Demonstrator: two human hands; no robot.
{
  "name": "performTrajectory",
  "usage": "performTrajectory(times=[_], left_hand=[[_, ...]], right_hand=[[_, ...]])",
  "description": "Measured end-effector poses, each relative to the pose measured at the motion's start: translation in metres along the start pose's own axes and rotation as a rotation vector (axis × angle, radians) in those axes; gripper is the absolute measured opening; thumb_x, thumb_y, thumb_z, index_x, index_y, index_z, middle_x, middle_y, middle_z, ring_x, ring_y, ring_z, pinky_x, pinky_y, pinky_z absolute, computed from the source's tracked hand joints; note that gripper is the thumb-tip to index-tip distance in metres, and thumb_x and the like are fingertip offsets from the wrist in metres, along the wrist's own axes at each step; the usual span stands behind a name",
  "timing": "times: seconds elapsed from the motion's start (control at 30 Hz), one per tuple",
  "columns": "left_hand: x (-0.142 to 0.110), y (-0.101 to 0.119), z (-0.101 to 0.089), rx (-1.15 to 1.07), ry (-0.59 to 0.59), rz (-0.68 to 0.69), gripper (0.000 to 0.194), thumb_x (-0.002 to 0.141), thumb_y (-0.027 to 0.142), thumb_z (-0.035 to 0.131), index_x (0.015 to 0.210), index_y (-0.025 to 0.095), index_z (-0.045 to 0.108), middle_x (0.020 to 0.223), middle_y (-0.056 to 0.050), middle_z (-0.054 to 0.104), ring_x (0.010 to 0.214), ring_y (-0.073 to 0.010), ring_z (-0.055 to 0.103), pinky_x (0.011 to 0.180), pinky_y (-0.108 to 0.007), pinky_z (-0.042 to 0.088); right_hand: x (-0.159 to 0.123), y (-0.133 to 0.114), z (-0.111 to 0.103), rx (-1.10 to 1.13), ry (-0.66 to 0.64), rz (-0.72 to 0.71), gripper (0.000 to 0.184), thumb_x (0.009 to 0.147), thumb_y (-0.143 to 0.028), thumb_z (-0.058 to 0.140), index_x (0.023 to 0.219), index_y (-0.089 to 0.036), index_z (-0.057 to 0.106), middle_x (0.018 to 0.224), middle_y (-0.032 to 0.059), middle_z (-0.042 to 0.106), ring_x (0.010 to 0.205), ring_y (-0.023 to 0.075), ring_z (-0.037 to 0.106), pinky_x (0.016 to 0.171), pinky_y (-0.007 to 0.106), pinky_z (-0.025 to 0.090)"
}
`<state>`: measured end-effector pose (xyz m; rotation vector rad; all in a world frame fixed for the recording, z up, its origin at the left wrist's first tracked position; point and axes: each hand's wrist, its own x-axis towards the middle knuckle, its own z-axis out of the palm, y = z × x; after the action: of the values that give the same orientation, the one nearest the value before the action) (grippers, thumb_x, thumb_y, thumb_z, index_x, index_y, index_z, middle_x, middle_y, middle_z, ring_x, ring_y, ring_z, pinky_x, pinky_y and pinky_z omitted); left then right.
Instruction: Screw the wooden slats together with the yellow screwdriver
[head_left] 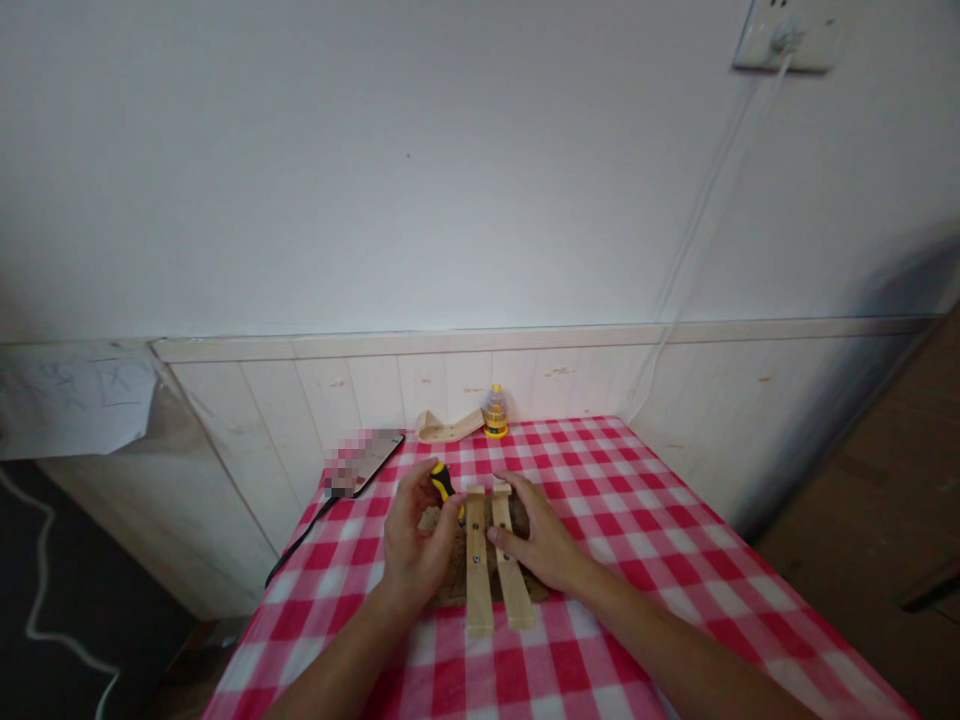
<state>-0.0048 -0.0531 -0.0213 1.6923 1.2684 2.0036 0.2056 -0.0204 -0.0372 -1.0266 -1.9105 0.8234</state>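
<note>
My left hand [418, 535] is closed around a yellow and black screwdriver [443, 482], its handle showing between thumb and fingers. Just right of it lies a light wooden strip [478, 590] with a raised block at its far end and dark screw heads or holes along it. My right hand [536, 530] grips a second, similar wooden strip [516, 595], thumb on the near side and fingers at its far end. Both strips lie side by side on a brown board [452, 590], partly hidden by my hands.
At the back of the checkered tablecloth [600, 500] stand an angled wooden piece [448, 430] and a yellow-based clear container [496, 412]. A phone or tablet [379, 462] with a black cable lies at the left edge. The wall [450, 200] rises directly behind the table.
</note>
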Motion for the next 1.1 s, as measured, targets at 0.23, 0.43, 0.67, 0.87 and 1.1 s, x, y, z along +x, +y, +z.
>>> performTrajectory(times=[0.23, 0.43, 0.67, 0.87, 1.1], left_hand=[[-0.011, 0.0, -0.005, 0.034, -0.11, 0.016, 0.047, 0.096, 0.025, 0.073, 0.141, 0.025, 0.059, 0.117, -0.008, 0.073, 0.097, -0.0203, 0.074, 0.086, -0.032, 0.062], [-0.012, -0.003, -0.004, 0.089, -0.098, 0.079, 0.045, 0.093, 0.023, 0.073, 0.137, 0.026, 0.061, 0.114, -0.006, 0.074, 0.094, -0.02, 0.075, 0.084, -0.033, 0.063], [-0.01, 0.0, -0.005, 0.14, -0.118, 0.137, 0.043, 0.093, 0.023, 0.072, 0.135, 0.026, 0.061, 0.109, -0.005, 0.075, 0.09, -0.0193, 0.075, 0.081, -0.031, 0.063], [-0.006, 0.006, -0.004, 0.149, -0.112, 0.227, 0.038, 0.09, 0.027, 0.077, 0.126, 0.024, 0.065, 0.099, -0.003, 0.074, 0.078, -0.0165, 0.073, 0.073, -0.028, 0.063], [-0.005, 0.004, -0.005, 0.109, -0.146, 0.111, 0.033, 0.092, 0.029, 0.076, 0.124, 0.024, 0.068, 0.1, -0.004, 0.076, 0.084, -0.0191, 0.075, 0.077, -0.03, 0.064]], right_hand=[[0.0, 0.0, 0.0, -0.031, 0.002, 0.053, 0.071, 0.088, -0.034, 0.079, 0.152, -0.025, 0.05, 0.153, 0.0155, 0.057, 0.144, 0.0351, 0.052, 0.119, 0.058, 0.044], [0.002, -0.003, 0.0, -0.056, -0.007, 0.048, 0.067, 0.087, -0.031, 0.08, 0.147, -0.023, 0.053, 0.146, 0.016, 0.06, 0.139, 0.0346, 0.055, 0.117, 0.056, 0.045], [0.002, -0.003, 0.0, -0.048, -0.004, 0.044, 0.064, 0.085, -0.027, 0.08, 0.144, -0.023, 0.055, 0.144, 0.0146, 0.061, 0.137, 0.0342, 0.056, 0.116, 0.055, 0.045], [0.002, -0.003, 0.0, -0.037, -0.006, 0.025, 0.059, 0.09, -0.038, 0.081, 0.141, -0.022, 0.056, 0.141, 0.0152, 0.063, 0.133, 0.0343, 0.058, 0.113, 0.054, 0.047], [0.002, -0.004, 0.0, -0.017, -0.005, 0.014, 0.054, 0.088, -0.03, 0.08, 0.136, -0.024, 0.058, 0.137, 0.0127, 0.065, 0.132, 0.0335, 0.059, 0.113, 0.054, 0.048]])
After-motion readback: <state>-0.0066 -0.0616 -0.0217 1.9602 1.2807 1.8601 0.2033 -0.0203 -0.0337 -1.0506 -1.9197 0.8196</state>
